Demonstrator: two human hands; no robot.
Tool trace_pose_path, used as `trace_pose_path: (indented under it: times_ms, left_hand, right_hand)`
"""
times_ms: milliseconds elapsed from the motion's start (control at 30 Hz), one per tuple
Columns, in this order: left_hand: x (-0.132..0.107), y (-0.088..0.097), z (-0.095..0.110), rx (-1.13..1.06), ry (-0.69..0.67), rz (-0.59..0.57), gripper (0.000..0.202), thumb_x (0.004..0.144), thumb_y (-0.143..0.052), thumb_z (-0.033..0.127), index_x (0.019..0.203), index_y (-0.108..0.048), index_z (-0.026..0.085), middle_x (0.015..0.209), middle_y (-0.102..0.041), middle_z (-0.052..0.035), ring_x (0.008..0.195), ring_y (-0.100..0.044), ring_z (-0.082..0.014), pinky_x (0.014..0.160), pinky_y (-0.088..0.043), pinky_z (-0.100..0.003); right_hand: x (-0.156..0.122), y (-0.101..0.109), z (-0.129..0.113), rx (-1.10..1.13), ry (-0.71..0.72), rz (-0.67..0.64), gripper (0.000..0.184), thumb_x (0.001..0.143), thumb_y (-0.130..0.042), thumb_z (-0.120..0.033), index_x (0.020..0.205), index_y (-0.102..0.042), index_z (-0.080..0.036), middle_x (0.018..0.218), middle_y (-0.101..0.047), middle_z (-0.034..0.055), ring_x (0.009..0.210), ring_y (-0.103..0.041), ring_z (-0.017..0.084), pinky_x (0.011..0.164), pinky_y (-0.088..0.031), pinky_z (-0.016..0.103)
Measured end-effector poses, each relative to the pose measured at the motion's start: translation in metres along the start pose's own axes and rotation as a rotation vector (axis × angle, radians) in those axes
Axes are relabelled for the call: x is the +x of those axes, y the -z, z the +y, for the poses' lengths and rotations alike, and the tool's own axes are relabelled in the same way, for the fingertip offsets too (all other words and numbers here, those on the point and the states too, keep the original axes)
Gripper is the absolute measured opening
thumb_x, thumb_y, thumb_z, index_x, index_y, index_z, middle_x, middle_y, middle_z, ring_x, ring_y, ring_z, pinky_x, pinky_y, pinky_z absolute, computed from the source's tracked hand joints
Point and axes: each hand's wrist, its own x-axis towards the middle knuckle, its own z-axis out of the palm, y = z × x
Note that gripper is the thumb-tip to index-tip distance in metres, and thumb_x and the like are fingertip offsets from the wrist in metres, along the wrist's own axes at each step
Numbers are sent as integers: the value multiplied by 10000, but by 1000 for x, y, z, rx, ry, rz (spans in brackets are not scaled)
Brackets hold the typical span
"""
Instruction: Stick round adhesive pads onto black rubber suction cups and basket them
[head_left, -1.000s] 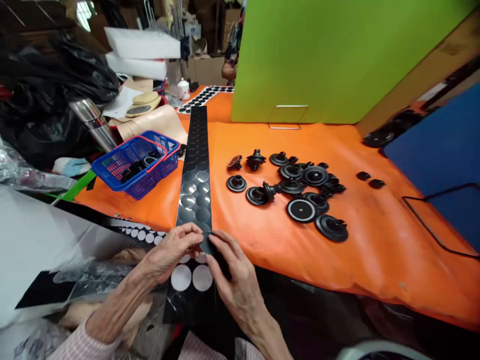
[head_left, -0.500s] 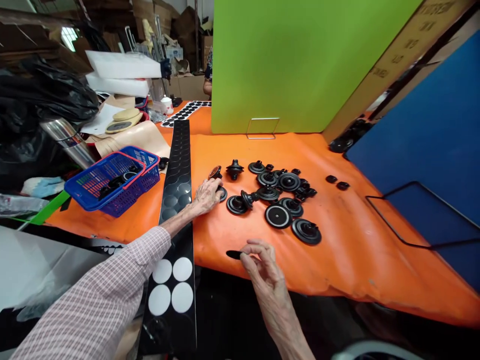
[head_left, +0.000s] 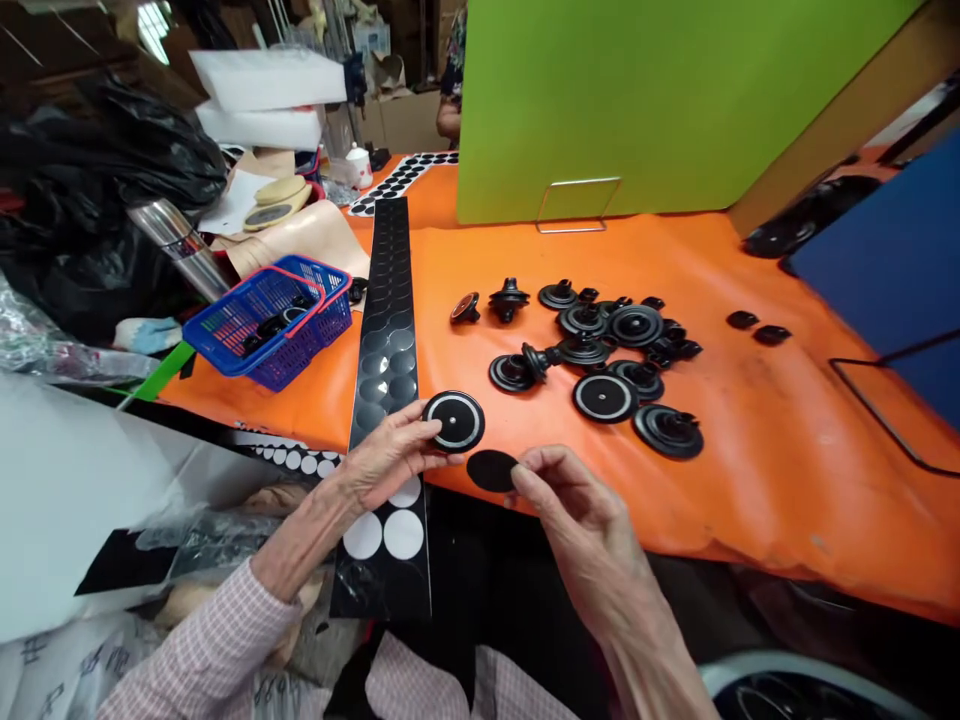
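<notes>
My left hand (head_left: 390, 455) holds a round black rubber part (head_left: 454, 421) with a white ring on its face, just above the edge of the orange mat. My right hand (head_left: 577, 505) pinches a thin black disc (head_left: 491, 470) by its edge, a short way from that part, and the two do not touch. Beside my left wrist lies a long black sheet strip (head_left: 382, 340) with rows of round marks and several white circles near its end. Many similar black rubber parts (head_left: 604, 397) stand in a loose cluster on the mat (head_left: 757, 470) to the right.
A blue plastic basket (head_left: 266, 325) with black parts inside stands left of the strip. Beyond it are a steel flask (head_left: 178, 245), black plastic bags (head_left: 97, 200) and white foam blocks (head_left: 262, 100). A green board (head_left: 637, 110) rises behind the mat, and a person (head_left: 452, 90) stands far back.
My left hand has lifted a round part from the cluster and brought it back toward me. The thin black disc in my right hand now shows fully, and my right hand has moved closer to the left.
</notes>
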Motion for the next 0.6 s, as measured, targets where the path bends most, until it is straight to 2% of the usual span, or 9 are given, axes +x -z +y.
trace_pose_path:
  times_ms: [100, 233, 300, 467, 600]
  left_hand:
    - [-10, 3, -7, 49, -54, -3, 330, 750, -719, 212, 1070, -656, 164, 1007, -669, -64, 847, -645, -166, 796, -550, -354]
    - [-18, 5, -14, 41, -64, -36, 415, 729, -723, 178, 1136, -646, 211, 1166, -624, -75, 949, -647, -208, 827, -554, -398]
    - [-20, 6, -16, 36, -56, -58, 420, 727, -716, 163, 1138, -649, 212, 1201, -608, -80, 991, -642, -227, 843, -554, -404]
    - [-24, 5, -19, 39, -47, -56, 414, 717, -700, 132, 1125, -664, 194, 1151, -629, -82, 915, -657, -196, 831, -562, -384]
    - [-24, 4, -19, 41, -49, -53, 408, 698, -705, 134, 1101, -683, 190, 1155, -628, -88, 941, -650, -210, 821, -562, -384]
  right_hand:
    - [3, -5, 4, 97, -49, 61, 259, 769, -689, -460, 737, -596, -220, 752, -550, -11, 714, -554, 136, 697, -477, 264]
    - [6, -17, 15, 116, -17, 185, 244, 710, -729, -444, 727, -625, -223, 993, -553, 28, 989, -545, 188, 879, -451, 324]
    - [6, -24, 19, 116, -14, 217, 238, 728, -708, -442, 726, -630, -217, 1040, -547, 39, 1047, -531, 201, 923, -431, 353]
    - [3, -41, 21, 75, 6, 283, 229, 760, -671, -425, 744, -637, -199, 1017, -548, 54, 982, -557, 201, 849, -464, 353]
    - [2, -47, 22, 67, 8, 299, 196, 769, -667, -389, 742, -638, -197, 989, -542, 47, 962, -562, 189, 814, -472, 324]
